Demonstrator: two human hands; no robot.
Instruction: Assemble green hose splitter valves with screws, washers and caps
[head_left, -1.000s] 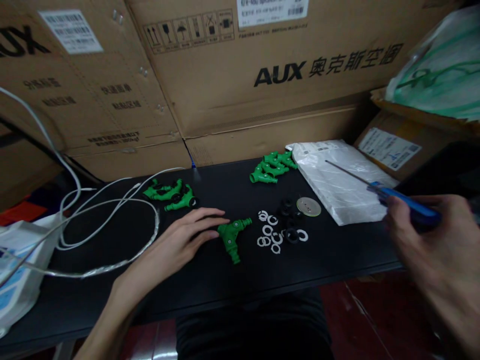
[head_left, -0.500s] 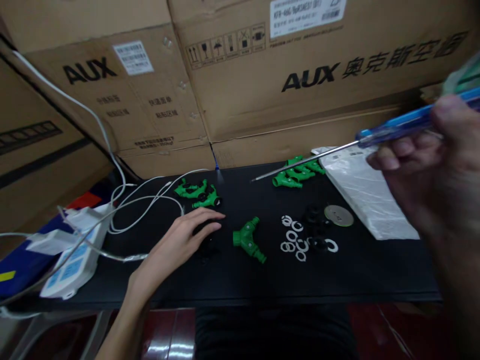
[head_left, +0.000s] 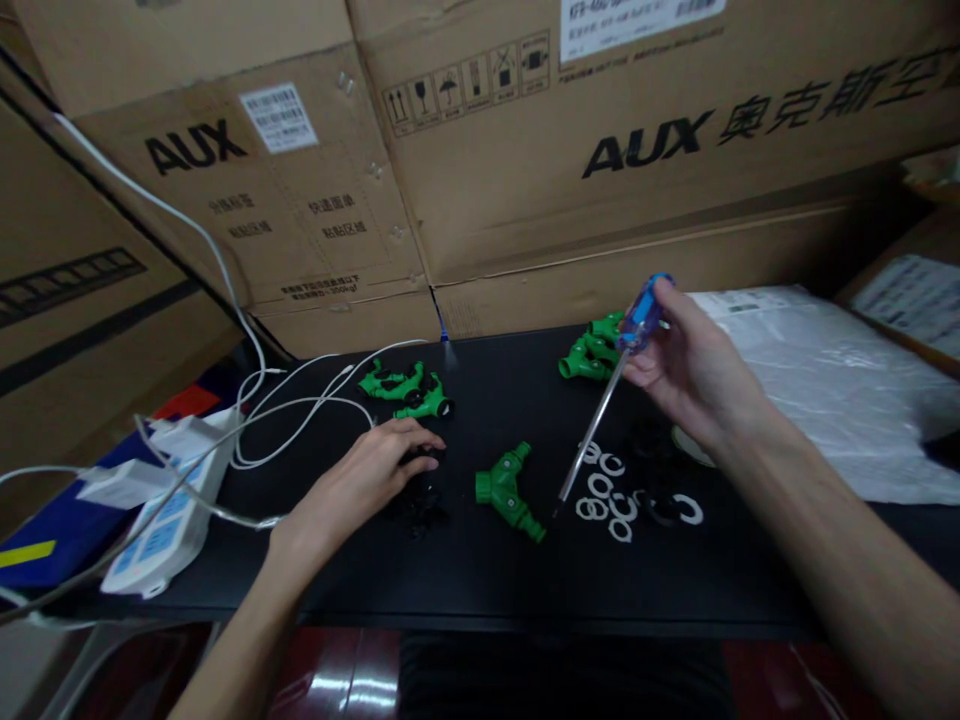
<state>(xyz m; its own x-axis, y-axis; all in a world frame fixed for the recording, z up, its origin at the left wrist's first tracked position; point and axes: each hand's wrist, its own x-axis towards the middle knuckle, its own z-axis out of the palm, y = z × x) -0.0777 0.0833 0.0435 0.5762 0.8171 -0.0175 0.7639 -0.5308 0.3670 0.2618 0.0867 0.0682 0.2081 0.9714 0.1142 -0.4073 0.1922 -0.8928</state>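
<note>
My right hand (head_left: 686,365) is wrapped round the blue handle of a screwdriver (head_left: 596,430), whose metal shaft slants down to the left. Its tip hangs close to a green Y-shaped hose connector (head_left: 510,490) lying on the black table. My left hand (head_left: 394,460) rests left of the connector with thumb and fingers curled close together. Something dark seems to sit between them, but against the black surface I cannot make it out. Small black parts (head_left: 421,512) lie just below those fingers. White ring washers (head_left: 600,487) lie under and right of the screwdriver shaft.
More green connectors (head_left: 409,388) lie behind my left hand, and others (head_left: 589,355) behind the screwdriver. Black rings (head_left: 652,440) are near my right wrist. A white plastic package (head_left: 840,400) is at right, a power strip (head_left: 172,510) with cables at left. Cardboard boxes (head_left: 480,240) wall the back.
My right hand has swung the screwdriver left and down, from nearly level to pointing steeply at the table by the connector. My left fingers have curled in. The view has shifted slightly.
</note>
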